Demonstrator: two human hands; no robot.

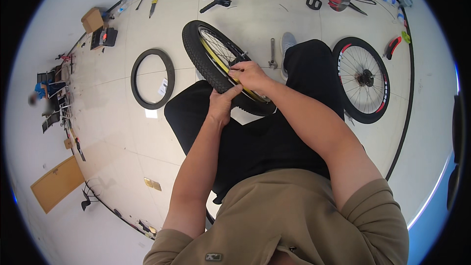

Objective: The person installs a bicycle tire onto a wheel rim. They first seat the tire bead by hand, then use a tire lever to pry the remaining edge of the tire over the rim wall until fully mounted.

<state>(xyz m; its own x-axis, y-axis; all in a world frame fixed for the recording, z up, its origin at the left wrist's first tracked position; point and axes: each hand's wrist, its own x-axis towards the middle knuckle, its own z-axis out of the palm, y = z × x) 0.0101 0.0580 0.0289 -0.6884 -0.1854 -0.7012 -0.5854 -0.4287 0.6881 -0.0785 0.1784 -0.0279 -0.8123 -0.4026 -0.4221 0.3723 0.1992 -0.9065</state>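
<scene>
Currently, the left hand (223,103) holds the black tire (206,71) of a bike wheel (191,41) that leans between the person's knees, above the pale floor (113,118). Its forearm (198,167) rises steeply from the lower edge, tilting a little rightward; the thumb (236,90) lies across the tread toward the rim, while the other fingers of that hand curl out of sight behind the tire.

The right hand (251,77) comes in from the other side, its forearm (304,118) slanting up and leftward over the right thigh (316,76). It arches over the rim with the back of the hand up and the fingers (234,72) bent, bunched narrowly at the yellow strip (216,58) along the rim; I cannot tell whether they grip it. The two hands are close together, the right one slightly higher.

Beyond the right hand, a wrench (273,53) lies on the floor near a shoe (288,41).
</scene>
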